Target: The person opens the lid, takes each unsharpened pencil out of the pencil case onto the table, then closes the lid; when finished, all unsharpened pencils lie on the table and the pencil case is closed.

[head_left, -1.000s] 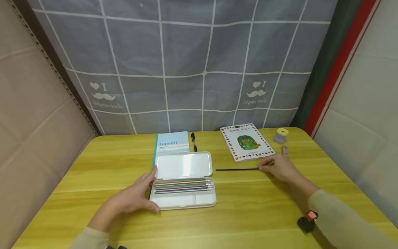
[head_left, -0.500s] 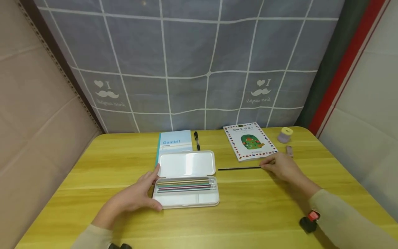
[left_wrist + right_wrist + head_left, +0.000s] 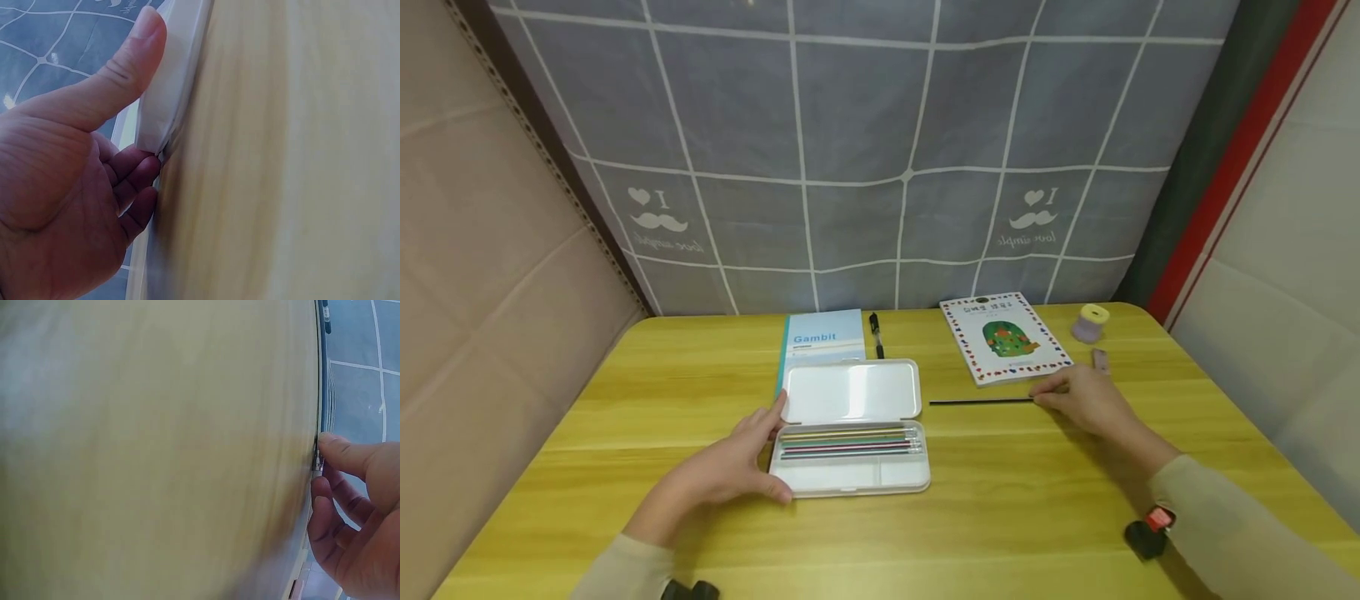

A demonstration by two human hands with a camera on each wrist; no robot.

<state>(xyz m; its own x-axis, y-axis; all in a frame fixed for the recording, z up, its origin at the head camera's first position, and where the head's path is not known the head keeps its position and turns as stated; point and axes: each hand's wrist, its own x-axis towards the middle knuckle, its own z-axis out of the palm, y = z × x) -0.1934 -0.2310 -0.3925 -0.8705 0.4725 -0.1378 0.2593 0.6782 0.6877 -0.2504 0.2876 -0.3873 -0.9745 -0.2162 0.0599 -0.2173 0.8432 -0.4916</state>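
Observation:
A white pencil case (image 3: 891, 477) lies opened flat on the table, its lid (image 3: 850, 392) folded back. Several pencils (image 3: 850, 442) lie side by side in its rear part. My left hand (image 3: 730, 467) holds the case's left end, thumb at the front corner and fingers toward the hinge side; in the left wrist view the thumb lies along the case's wall (image 3: 172, 75). To the right, my right hand (image 3: 1086, 402) pinches the right end of a dark pencil (image 3: 977, 402), which lies lengthwise at table level. Close up, the pencil's metal end (image 3: 319, 461) shows between thumb and fingers.
Behind the case is a light blue notebook (image 3: 827, 333), partly under the lid, with a black pen (image 3: 876, 333) beside it. A picture-covered book (image 3: 1006, 337), a yellow and purple spool-shaped object (image 3: 1088, 323) and a small eraser-like block (image 3: 1100, 360) stand at the right.
The whole head view has shifted slightly. Both hands keep their holds, and the case and dark pencil stay in about the same place on the table.

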